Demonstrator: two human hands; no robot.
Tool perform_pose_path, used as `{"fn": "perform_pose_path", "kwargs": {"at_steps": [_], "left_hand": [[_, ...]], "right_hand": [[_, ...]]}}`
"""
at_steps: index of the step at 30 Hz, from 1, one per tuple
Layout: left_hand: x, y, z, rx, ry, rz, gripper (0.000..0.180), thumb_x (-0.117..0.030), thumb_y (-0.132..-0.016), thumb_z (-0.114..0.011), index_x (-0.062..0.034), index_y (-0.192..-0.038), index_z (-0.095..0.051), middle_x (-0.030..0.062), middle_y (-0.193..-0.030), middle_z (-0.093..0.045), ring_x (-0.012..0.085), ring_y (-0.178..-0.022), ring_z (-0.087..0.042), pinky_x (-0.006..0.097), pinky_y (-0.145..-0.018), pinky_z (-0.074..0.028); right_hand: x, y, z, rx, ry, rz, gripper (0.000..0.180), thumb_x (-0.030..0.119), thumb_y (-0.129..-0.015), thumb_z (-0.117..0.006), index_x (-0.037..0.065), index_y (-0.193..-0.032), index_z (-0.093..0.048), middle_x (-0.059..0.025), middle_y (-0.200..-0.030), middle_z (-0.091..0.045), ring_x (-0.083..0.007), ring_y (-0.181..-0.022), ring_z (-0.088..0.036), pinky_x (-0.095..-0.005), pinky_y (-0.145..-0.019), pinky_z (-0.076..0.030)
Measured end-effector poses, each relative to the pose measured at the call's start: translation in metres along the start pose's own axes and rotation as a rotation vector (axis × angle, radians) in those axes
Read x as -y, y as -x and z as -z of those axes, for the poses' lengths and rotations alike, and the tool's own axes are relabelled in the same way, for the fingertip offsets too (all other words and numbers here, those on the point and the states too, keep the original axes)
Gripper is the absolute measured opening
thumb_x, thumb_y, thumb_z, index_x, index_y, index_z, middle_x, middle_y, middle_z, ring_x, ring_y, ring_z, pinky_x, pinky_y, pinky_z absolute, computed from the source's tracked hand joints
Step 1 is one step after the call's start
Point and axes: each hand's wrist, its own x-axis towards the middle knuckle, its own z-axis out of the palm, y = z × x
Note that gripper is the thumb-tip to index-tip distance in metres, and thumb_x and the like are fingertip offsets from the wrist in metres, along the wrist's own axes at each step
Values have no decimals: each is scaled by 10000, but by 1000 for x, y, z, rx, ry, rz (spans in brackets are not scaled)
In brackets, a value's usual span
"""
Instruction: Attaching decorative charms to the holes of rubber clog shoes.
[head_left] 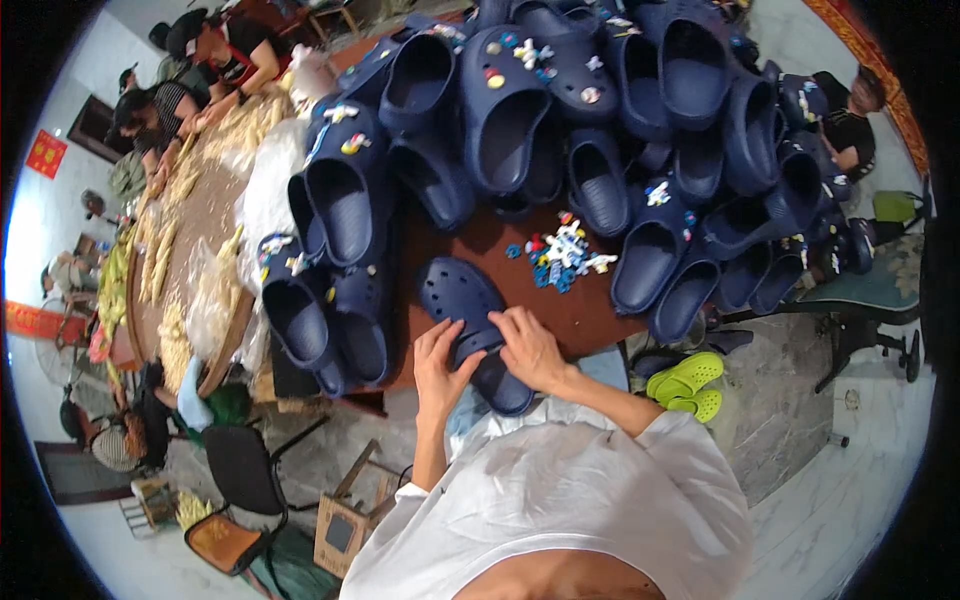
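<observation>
The left hand [440, 358] and right hand [536, 350] grip opposite sides of a navy clog [460, 287], apparently steadying it near the charms [563, 260]

From my remote feed I get fairly bright, even indoor light, strongest on the white shirt [560, 485] and pale left wall [42, 215]. Shadow darkens the navy clogs [350, 210] inside. Straight edges bend toward the black rim; far-left people [240, 55] look soft.

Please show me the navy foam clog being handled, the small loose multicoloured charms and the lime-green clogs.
Navy foam clog [472, 318], head view: perforated upper.
Small multicoloured charms [562, 257], head view: middle of the heap.
Lime-green clogs [688, 379], head view: upper clog's body.
</observation>
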Motion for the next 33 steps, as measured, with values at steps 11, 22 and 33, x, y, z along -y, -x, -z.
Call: {"fn": "perform_pose_path", "kwargs": {"at_steps": [11, 22, 33], "left_hand": [[12, -2, -12, -32, -37, -122, 440, -72, -701, -789, -95, -1133, -711, 94, -1144, -670, 307, -1039, -587, 402, -917, -495], [17, 4, -19, -95, -95, -167, 379, -20, -725, -745, -80, -1096, -698, 98, -1119, -703, 292, -1012, -652, 378, -899, -511], [30, -4, -21, -166, 86, -141, 337, -109, -678, -801, -77, -1004, -724, 64, -1038, -738, 265, -953, -682, 359, -835, -544]], "right_hand": [[-8, 1, -4, -3, 46, 54, 579, 218, -826, -735, 21, -1304, -474, -156, -1112, -472, -353, -1011, -560, -433, -752, -538], [-15, -6, -12, -63, 14, 222, 605, 279, -807, -756, 57, -1323, -529, -143, -1073, -514, -334, -982, -547, -429, -780, -510], [-15, -20, -12, -62, 113, 223, 505, 300, -795, -743, 47, -1198, -575, -140, -1027, -539, -339, -947, -556, -439, -756, -500]]}}
